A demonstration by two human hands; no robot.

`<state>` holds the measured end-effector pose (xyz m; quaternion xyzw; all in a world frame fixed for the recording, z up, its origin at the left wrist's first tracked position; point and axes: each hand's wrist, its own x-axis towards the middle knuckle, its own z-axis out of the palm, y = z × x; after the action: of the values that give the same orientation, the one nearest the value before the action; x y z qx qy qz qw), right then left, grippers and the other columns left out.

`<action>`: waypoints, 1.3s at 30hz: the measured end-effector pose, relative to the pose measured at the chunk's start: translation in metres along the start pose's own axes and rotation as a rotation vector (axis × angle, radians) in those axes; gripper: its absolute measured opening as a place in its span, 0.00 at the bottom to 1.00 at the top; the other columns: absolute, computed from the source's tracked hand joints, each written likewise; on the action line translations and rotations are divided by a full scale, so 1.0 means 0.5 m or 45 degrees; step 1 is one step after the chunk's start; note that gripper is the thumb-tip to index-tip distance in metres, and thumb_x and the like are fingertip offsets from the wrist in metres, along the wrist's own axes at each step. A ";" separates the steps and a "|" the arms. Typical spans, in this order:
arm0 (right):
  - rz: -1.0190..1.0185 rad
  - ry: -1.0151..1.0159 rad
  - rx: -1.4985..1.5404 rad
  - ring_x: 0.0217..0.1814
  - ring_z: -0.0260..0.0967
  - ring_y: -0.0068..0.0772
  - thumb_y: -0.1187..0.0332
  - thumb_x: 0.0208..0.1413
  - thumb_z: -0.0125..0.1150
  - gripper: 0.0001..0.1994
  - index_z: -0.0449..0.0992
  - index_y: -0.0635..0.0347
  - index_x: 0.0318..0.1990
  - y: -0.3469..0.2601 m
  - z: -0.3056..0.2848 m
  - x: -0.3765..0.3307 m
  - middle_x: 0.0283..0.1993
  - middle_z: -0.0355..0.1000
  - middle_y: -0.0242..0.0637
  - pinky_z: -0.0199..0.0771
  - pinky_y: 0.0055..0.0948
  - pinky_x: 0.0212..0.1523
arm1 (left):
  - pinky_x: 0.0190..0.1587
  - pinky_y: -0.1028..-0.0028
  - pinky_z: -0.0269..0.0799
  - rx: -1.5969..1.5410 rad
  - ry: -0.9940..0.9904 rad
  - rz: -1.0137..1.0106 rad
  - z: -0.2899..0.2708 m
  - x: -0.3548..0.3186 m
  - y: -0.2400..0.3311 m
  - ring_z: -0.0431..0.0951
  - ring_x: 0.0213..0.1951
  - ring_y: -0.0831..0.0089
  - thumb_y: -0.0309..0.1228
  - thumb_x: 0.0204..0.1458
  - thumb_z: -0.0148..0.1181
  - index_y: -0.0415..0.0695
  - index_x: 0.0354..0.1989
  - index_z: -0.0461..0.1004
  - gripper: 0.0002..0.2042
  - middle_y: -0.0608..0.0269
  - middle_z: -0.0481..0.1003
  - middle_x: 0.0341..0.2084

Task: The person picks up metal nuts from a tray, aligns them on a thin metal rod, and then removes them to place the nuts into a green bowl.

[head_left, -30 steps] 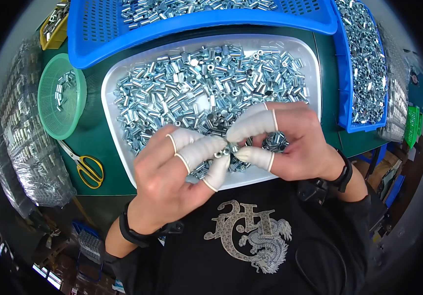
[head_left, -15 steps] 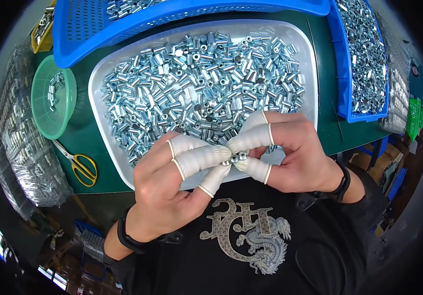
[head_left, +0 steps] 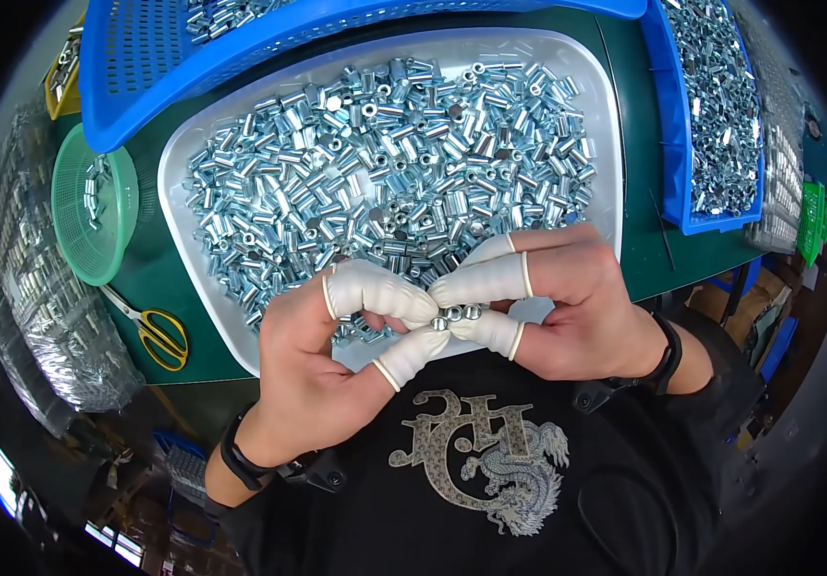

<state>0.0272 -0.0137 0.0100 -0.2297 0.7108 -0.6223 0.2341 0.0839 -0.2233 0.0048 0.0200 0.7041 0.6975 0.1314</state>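
- 3 metal sleeves (head_left: 454,314): held together between both hands' fingertips, over the tray's near edge; end faces point up, apparently for viewing.
- Left hand (head_left: 313,350): thumb and finger pinched on the group's 9 o'clock side.
- Right hand (head_left: 577,312): similarly pinched at 3 o'clock; white finger covers (head_left: 486,279) likely protect skin.
- White tray (head_left: 608,144), 12 o'clock: loose sleeves (head_left: 313,197), within easy reach.
- Scissors (head_left: 148,324), 9 o'clock; green basket (head_left: 119,226), 10 o'clock.

Parts (head_left: 389,163) lie in the tray (head_left: 608,163) — scissors (head_left: 140,318) left of it, a bin (head_left: 674,134) right.
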 end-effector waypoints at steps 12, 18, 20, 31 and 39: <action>-0.192 -0.143 -0.378 0.31 0.77 0.28 0.77 0.47 0.70 0.11 0.81 0.64 0.40 -0.047 -0.047 0.073 0.31 0.78 0.39 0.76 0.25 0.29 | 0.32 0.78 0.67 0.118 0.115 0.058 -0.020 0.014 -0.011 0.74 0.29 0.79 0.22 0.45 0.69 0.41 0.40 0.76 0.13 0.64 0.78 0.31; -0.315 0.158 -0.988 0.28 0.75 0.20 0.70 0.50 0.70 0.09 0.81 0.61 0.39 -0.065 -0.163 0.254 0.28 0.78 0.36 0.71 0.22 0.27 | 0.30 0.73 0.68 0.888 0.403 0.095 -0.076 0.034 -0.040 0.72 0.26 0.72 0.23 0.44 0.68 0.41 0.42 0.77 0.14 0.60 0.76 0.29; -0.151 0.319 -1.120 0.25 0.73 0.30 0.73 0.46 0.63 0.11 0.80 0.67 0.38 -0.058 -0.161 0.298 0.23 0.74 0.43 0.71 0.30 0.28 | 0.30 0.71 0.69 0.988 0.468 0.014 -0.080 0.043 -0.040 0.72 0.25 0.67 0.22 0.43 0.67 0.41 0.41 0.78 0.14 0.58 0.75 0.28; -0.317 -0.243 -1.221 0.29 0.75 0.43 0.71 0.47 0.63 0.05 0.79 0.60 0.31 0.001 0.028 0.187 0.25 0.75 0.42 0.73 0.39 0.28 | 0.36 0.61 0.70 1.403 0.341 0.218 -0.108 0.074 -0.027 0.73 0.32 0.56 0.20 0.39 0.63 0.39 0.31 0.80 0.09 0.53 0.73 0.24; -0.161 -0.331 -1.209 0.30 0.74 0.50 0.75 0.41 0.60 0.06 0.78 0.59 0.29 0.068 0.059 0.198 0.26 0.74 0.44 0.72 0.45 0.29 | 0.38 0.58 0.69 1.522 0.227 0.129 -0.112 0.080 -0.024 0.74 0.33 0.54 0.19 0.35 0.61 0.37 0.27 0.78 0.07 0.51 0.73 0.24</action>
<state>-0.0333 -0.0936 -0.0317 -0.4295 0.8653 -0.2091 0.1521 0.0352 -0.2696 -0.0136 0.0653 0.9804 0.1856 0.0044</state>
